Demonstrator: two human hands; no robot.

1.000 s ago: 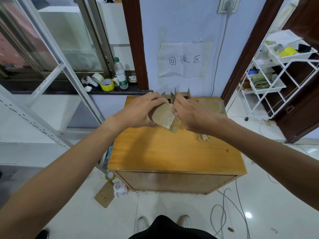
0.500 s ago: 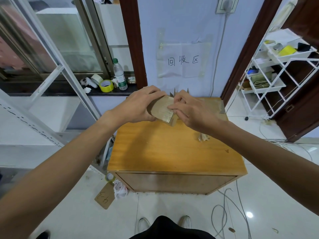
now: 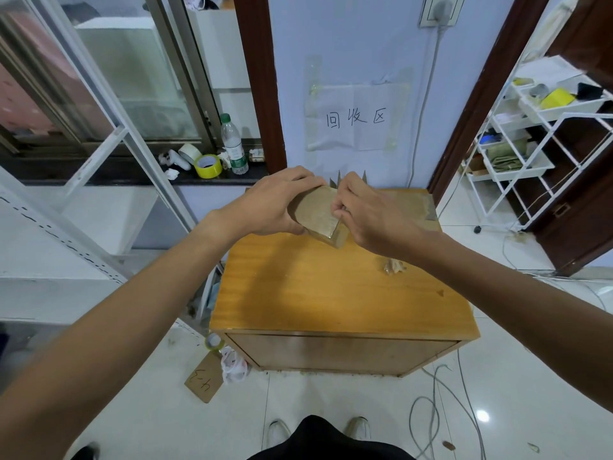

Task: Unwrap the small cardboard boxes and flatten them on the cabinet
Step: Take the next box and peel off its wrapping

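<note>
Cabinet [image 3: 331, 293] top: crumpled tape wad [image 3: 393, 265] lies at 2 o'clock from centre. Small cardboard box [image 3: 316, 210] is held above the 12 o'clock edge. Left hand [image 3: 272, 204] is curled round its 9 o'clock side; right hand [image 3: 374, 217] pinches its 3 o'clock edge. Judgement: brace with left and peel low along the seam, so the flap doesn't tear. Flattened cardboard [image 3: 411, 202] lies beyond, at 1 o'clock.
</note>
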